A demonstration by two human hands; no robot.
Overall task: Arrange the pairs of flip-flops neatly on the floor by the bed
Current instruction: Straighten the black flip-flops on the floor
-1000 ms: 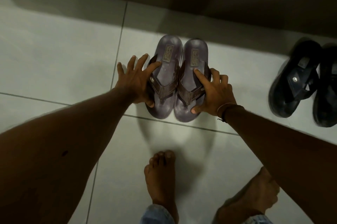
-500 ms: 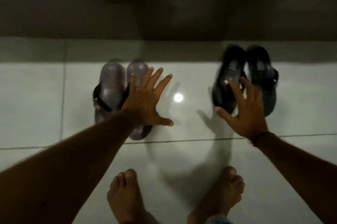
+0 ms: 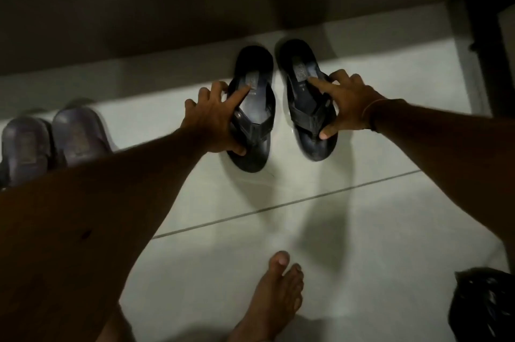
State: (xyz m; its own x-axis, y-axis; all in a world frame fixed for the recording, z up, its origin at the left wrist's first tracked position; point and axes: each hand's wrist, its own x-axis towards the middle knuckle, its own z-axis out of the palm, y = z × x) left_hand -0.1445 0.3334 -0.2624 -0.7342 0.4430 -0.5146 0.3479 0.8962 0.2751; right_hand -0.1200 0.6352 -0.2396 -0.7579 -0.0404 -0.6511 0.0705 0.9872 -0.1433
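Two black flip-flops lie on the pale tiled floor by the dark bed side, a gap between them. My left hand [image 3: 213, 121] grips the left black flip-flop [image 3: 252, 152] from its outer edge, index finger on the footbed. My right hand [image 3: 345, 100] grips the right black flip-flop [image 3: 299, 60] the same way, thumb near its toe end. A grey-purple pair [image 3: 53, 141] stands side by side at the far left, partly hidden by my left forearm.
The dark bed side [image 3: 167, 7] runs along the top. A dark post [image 3: 482, 43] stands at the upper right. A black plastic bag [image 3: 485, 305] sits at the lower right. My bare foot [image 3: 276, 300] rests on the tiles at the bottom.
Both hands left the grey-purple pair and moved right. They now hold the black flip-flops, one each; half a second ago they hovered open.
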